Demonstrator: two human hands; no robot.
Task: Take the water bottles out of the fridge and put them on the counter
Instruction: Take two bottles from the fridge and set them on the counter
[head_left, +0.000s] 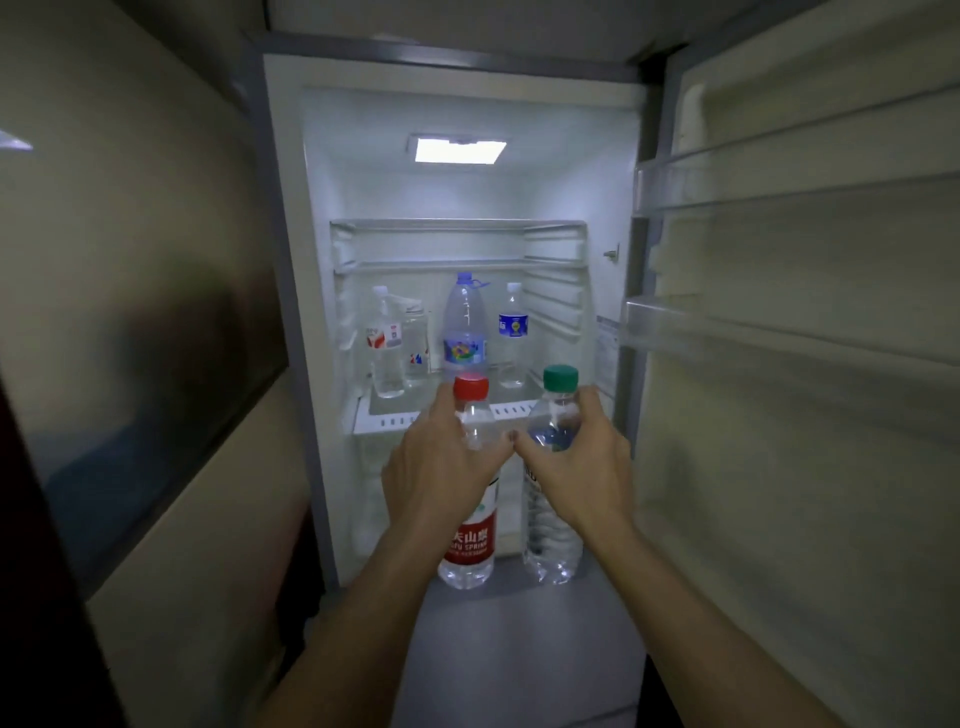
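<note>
The fridge stands open, its lamp lit at the top of the compartment and its door swung out to the right with bare door racks. In front of the fridge opening, both arms reach forward, each hand wrapped around the neck and shoulder of a bottle. The left hand is clamped on the red-capped bottle, which carries a red label and hangs upright below the fingers, just outside the lower edge of the fridge compartment. The right hand is clamped on the green-capped bottle, a clear ribbed bottle held upright just to the right of the red-capped one; the two bottles sit side by side, and the thumbs of both hands nearly meet between them. Behind the hands, on the glass shelf inside the fridge, more water bottles stand upright: a tall blue-capped bottle at the middle of the shelf, a smaller bottle with a dark blue label to its right, and two clear bottles with pale labels at the shelf's left end, close together. An upper wire-edged shelf above them holds nothing visible. No counter is in view.
</note>
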